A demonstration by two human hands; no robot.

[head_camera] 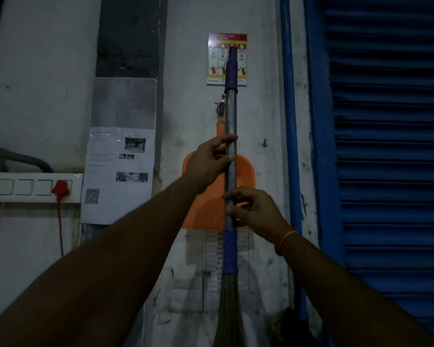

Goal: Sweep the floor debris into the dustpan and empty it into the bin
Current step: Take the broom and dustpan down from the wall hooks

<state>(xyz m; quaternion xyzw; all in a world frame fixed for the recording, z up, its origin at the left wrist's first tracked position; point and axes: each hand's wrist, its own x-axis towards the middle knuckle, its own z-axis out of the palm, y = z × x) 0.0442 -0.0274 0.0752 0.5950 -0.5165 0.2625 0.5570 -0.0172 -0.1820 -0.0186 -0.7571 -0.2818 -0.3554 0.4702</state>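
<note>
So the broom (230,156) stands upright against the wall, long axis vertical, bristles down. Left hand (211,162) has fingers curled round the metal shaft higher up, right hand (254,211) pinches it lower, just above the blue sleeve. The orange dustpan (244,171) hangs right behind the shaft, nearer the left hand, I'd say.
</note>
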